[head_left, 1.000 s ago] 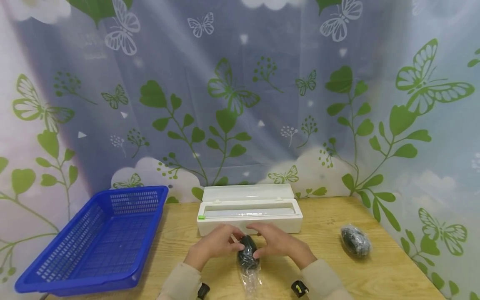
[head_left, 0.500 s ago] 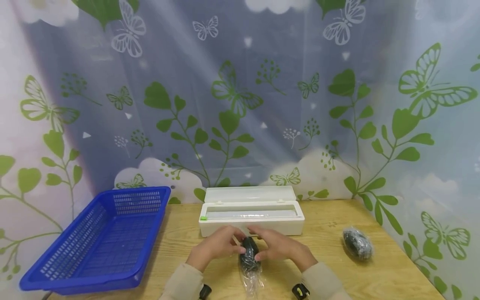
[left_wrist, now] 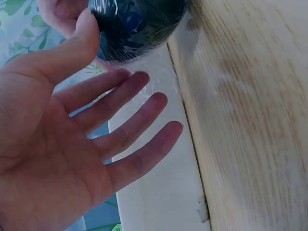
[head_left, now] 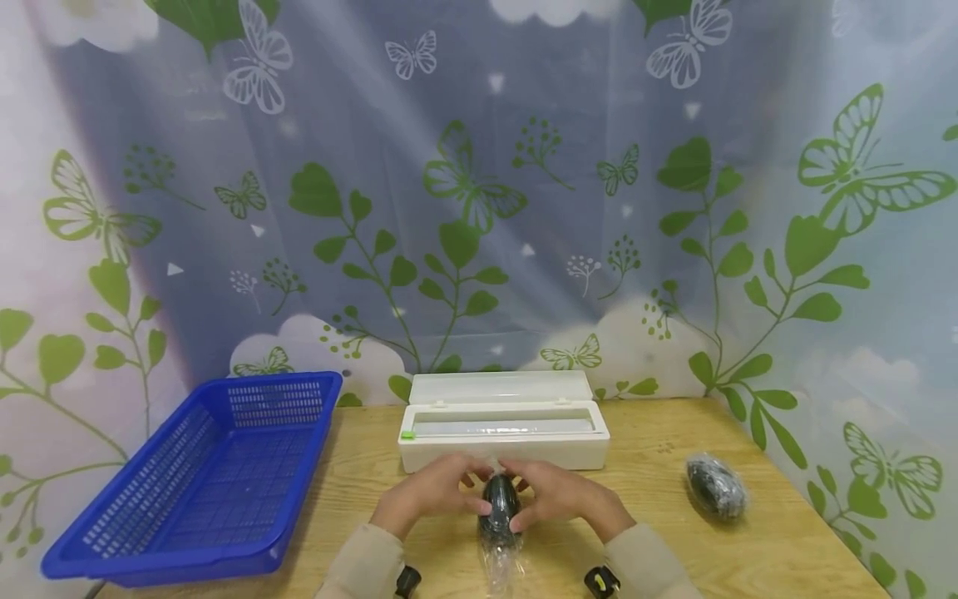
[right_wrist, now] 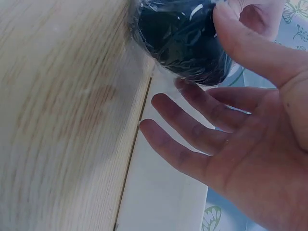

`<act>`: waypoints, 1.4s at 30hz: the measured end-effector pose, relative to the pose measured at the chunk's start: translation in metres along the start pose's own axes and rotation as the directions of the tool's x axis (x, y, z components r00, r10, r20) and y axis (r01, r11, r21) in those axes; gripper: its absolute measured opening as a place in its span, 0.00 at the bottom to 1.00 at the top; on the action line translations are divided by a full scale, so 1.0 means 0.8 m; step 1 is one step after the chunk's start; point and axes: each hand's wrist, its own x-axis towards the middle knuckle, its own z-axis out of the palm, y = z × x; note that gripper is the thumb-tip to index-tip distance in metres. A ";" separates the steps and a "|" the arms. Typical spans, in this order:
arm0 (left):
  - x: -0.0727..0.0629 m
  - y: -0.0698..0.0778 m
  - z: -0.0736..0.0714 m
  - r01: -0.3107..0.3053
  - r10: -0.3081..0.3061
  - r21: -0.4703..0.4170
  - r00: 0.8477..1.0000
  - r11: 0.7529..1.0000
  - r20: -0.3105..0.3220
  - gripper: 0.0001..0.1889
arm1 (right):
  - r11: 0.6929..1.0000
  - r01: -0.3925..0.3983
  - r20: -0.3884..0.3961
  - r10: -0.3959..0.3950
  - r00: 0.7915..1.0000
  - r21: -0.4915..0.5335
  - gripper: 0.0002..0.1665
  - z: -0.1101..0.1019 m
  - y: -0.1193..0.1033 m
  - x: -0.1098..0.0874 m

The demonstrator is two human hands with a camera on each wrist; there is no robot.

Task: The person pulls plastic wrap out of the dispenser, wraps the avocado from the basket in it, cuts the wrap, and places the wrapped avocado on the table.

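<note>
A dark, oval, glossy object (head_left: 500, 506) wrapped in clear plastic film is between my two hands in front of the white box. A loose tail of film (head_left: 500, 561) trails from its near end. My left hand (head_left: 441, 491) holds it from the left, thumb on its side and index finger near the far end; the other fingers are spread in the left wrist view. My right hand (head_left: 557, 492) mirrors this from the right, its thumb (right_wrist: 231, 24) pressed on the wrapped side. A bit of clear film shows between the fingertips at the far end.
Behind the hands stands a white cling film dispenser (head_left: 505, 453), lid raised, a film roll inside and a green slider (head_left: 407, 435) at its left. A blue plastic basket (head_left: 273, 553) is at left. Another film-wrapped dark oval object (head_left: 716, 487) lies at right on the wooden table (head_left: 644, 433).
My fingertips have drawn slightly closer together at the object's far end, and clear film now shows there. The object has turned a little between the hands. Basket, dispenser and other wrapped object stay put.
</note>
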 end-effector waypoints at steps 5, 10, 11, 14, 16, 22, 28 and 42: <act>-0.002 0.000 0.000 -0.012 0.012 0.003 0.999 1.000 0.036 0.25 | 1.000 0.007 0.008 -0.007 1.000 0.005 0.49 0.000 0.000 0.000; -0.005 0.001 0.001 0.028 -0.029 0.027 0.999 0.999 0.044 0.26 | 1.000 -0.010 0.009 0.010 1.000 0.025 0.44 0.001 0.001 0.001; -0.005 0.002 0.001 0.030 -0.032 0.029 0.998 0.999 0.046 0.26 | 1.000 -0.014 0.008 0.014 1.000 0.025 0.43 0.001 0.001 0.001; -0.006 0.003 0.000 0.031 -0.033 0.034 0.998 0.999 0.055 0.27 | 0.999 -0.031 -0.003 0.031 1.000 0.010 0.41 0.002 0.002 0.002; -0.007 0.003 0.000 0.018 -0.021 0.045 0.998 0.999 0.067 0.26 | 1.000 -0.028 -0.010 0.028 1.000 0.003 0.40 0.003 0.003 0.002; -0.005 -0.001 -0.001 -0.011 0.006 0.057 0.996 0.998 0.090 0.25 | 0.999 0.008 -0.038 -0.009 0.999 -0.045 0.39 0.004 0.003 0.003; -0.005 -0.001 -0.002 0.013 -0.015 0.023 0.995 1.000 0.101 0.24 | 0.999 0.015 -0.047 -0.017 0.999 -0.042 0.44 0.004 0.000 0.004; -0.006 -0.004 -0.003 0.069 -0.065 -0.012 0.980 0.998 0.185 0.17 | 0.994 -0.028 0.077 0.020 0.997 0.104 0.29 0.005 0.003 0.002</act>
